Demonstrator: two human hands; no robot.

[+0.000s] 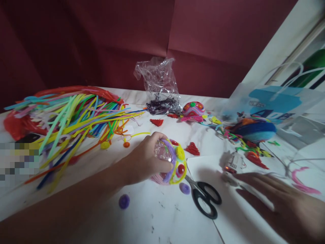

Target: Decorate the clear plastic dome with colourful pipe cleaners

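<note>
My left hand (pixel 144 159) is closed around a decorated ball (pixel 175 162), clear in part, with purple, pink and yellow fuzzy strips and red and yellow coiled dots on it. At the right, my blurred right hand (pixel 276 200) has its fingers around a whitish, long object (pixel 256 195) whose kind I cannot make out. Just beyond those fingertips lies a small white printed device (pixel 234 162) with an orange glow. Between the hands, black-handled scissors (pixel 205 196) rest on the table, their blades reaching the ball. Purple coils (pixel 124 201) lie nearby.
A heap of colourful pipe cleaners (pixel 73 118) covers the left. Behind stand a clear plastic bag (pixel 162 88) and a pink-patterned dome (pixel 193 110). Red fuzzy triangles (pixel 192 149) lie in the middle. At right are a blue wrapped ball (pixel 259 130), a printed bag (pixel 279 98) and a cord.
</note>
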